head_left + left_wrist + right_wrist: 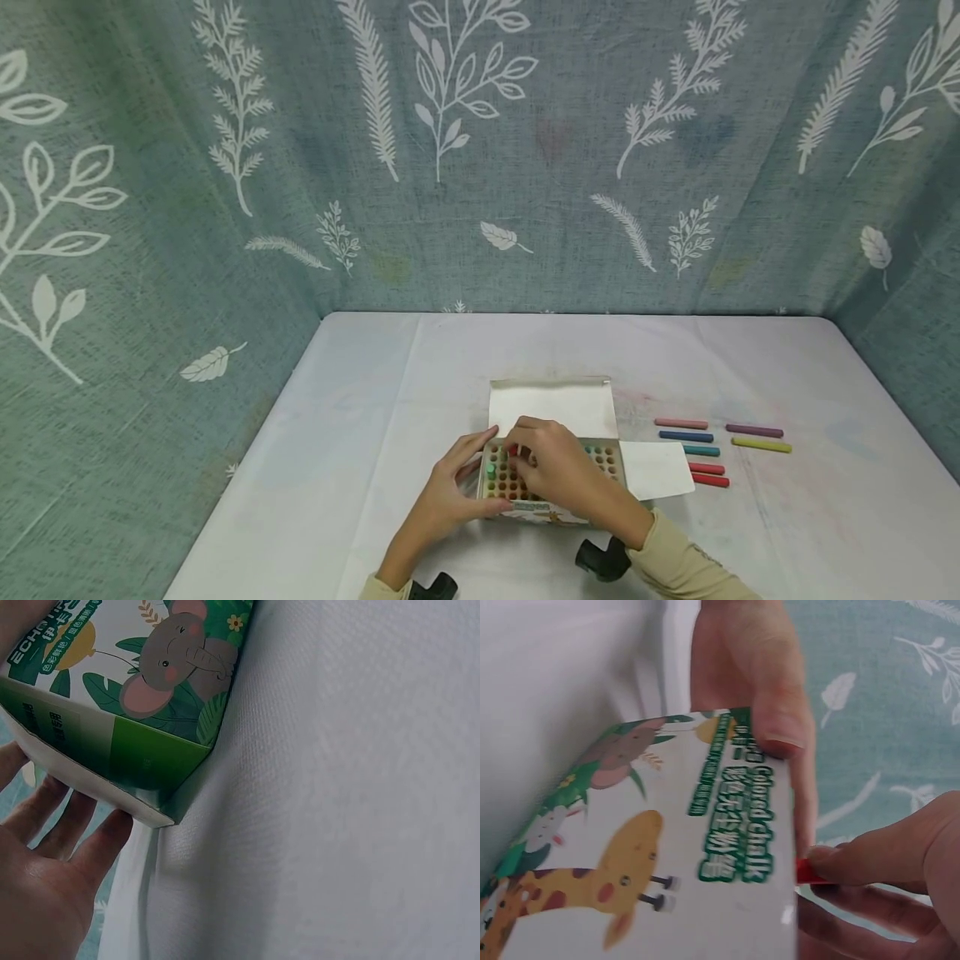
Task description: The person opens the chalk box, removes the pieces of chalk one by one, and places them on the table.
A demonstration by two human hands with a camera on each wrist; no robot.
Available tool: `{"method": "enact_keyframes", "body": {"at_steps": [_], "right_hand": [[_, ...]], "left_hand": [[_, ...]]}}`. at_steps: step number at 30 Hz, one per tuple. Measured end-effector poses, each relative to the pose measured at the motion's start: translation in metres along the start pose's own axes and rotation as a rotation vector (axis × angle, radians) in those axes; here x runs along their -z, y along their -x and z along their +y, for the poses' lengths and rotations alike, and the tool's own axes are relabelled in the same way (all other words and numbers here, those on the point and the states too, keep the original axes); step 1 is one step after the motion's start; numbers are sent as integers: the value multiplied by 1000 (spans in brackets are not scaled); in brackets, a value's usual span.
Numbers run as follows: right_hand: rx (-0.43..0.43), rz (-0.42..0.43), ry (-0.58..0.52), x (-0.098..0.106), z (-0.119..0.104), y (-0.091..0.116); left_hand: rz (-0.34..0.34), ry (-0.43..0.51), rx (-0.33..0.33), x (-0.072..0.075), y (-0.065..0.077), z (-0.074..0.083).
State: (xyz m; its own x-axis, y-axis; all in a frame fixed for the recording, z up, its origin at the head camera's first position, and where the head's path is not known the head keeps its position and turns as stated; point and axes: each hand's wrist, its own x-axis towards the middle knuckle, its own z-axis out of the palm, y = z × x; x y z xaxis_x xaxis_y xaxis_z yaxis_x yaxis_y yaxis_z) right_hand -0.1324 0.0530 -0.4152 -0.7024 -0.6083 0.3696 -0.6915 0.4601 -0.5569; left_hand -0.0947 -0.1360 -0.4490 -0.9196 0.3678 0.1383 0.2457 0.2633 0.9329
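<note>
The colored chalk box (555, 512) stands open on the table, its round-holed holder facing up. My left hand (446, 492) grips its left end, thumb at the front edge and fingers toward the back. In the left wrist view, fingertips touch the box's end flap (90, 780). With my right hand (558, 467) I pinch a red chalk stick (808, 873) over the left part of the holder; its lower end sits at the holes. A green chalk stick (491, 471) pokes up from a hole at the left. My right hand hides the middle holes.
Right of the box lie several chalk sticks, including a blue one (686, 437), a purple one (753, 431), a yellow-green one (761, 445) and a red one (711, 481). The box's white side flap (657, 469) overlaps some ends. Its lid (552, 408) is folded back. Patterned curtains (480, 167) surround the table.
</note>
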Motion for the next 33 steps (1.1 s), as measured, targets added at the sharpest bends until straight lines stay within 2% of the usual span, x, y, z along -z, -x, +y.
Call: {"method": "enact_keyframes", "body": {"at_steps": [17,26,33], "right_hand": [[59,133,-178,25,3,2],[54,168,-186,40,8,6],[31,205,-197,53,8,12]], "left_hand": [[-2,-19,44,-3,-3,2],[7,-18,67,-4,-4,3],[13,-23,49,-4,-3,1]]}}
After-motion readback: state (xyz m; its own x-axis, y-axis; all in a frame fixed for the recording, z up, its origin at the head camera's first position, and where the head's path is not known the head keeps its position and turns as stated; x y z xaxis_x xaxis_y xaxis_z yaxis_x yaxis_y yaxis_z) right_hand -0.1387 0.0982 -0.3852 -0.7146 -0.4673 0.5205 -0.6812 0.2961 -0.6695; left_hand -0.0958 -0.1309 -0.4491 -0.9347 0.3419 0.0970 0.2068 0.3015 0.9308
